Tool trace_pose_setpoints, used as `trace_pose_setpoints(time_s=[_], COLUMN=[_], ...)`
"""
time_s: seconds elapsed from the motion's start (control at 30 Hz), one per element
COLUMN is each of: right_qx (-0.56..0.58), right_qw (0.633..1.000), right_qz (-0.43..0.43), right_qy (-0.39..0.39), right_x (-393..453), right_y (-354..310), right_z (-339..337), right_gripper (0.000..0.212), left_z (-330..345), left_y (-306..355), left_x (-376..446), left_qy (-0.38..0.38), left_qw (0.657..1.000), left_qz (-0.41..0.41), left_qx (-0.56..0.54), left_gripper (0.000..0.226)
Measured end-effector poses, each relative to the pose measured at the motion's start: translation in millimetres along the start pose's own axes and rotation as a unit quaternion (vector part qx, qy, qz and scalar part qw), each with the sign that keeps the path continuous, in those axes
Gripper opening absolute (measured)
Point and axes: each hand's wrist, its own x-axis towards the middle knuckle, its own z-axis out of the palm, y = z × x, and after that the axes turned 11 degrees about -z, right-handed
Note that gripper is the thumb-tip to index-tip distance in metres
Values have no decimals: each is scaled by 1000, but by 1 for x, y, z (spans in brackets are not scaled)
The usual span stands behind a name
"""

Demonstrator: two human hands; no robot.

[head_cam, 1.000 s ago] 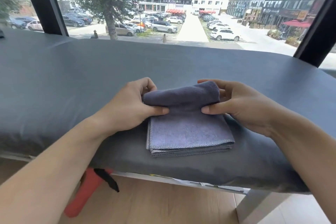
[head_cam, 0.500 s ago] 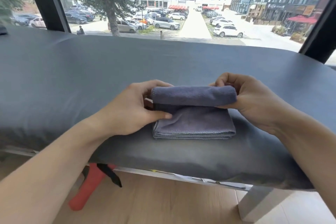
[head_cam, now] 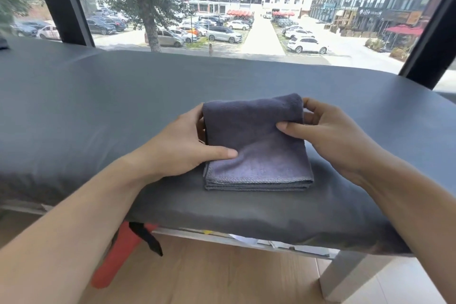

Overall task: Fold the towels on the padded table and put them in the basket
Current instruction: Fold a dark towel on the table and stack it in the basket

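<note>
Folded grey towel (head_cam: 256, 155) lies on padded table (head_cam: 98, 106), near its front edge; left hand (head_cam: 177, 148) pinches towel's left side, thumb on top, fingers under; right hand (head_cam: 328, 136) grips towel's far right corner, thumb on top; red object (head_cam: 116, 259) under table

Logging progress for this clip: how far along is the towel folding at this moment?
Done: the grey towel is already folded into a compact, layered square near the front edge of the padded table. In hand: the left hand and right hand each grip a side of it, thumbs on top, its far edge raised. Left: putting it in the basket, which is not in view; no other towels show.
</note>
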Motion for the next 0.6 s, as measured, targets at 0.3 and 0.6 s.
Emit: trace_pose_setpoints(time_s=[0.3, 0.6], right_qx=[-86, -65], right_qw=[995, 997], right_qz=[6, -6], right_qy=[-45, -33], right_x=[-5, -1], right_y=[2, 9], right_z=[0, 1], right_gripper=[44, 39], left_z=[0, -3], left_y=[-8, -7], left_x=[8, 7], left_qy=[-9, -13], left_qw=[1000, 1000], left_qz=[-5, -18], left_qx=[-10, 20], left_gripper=[72, 115])
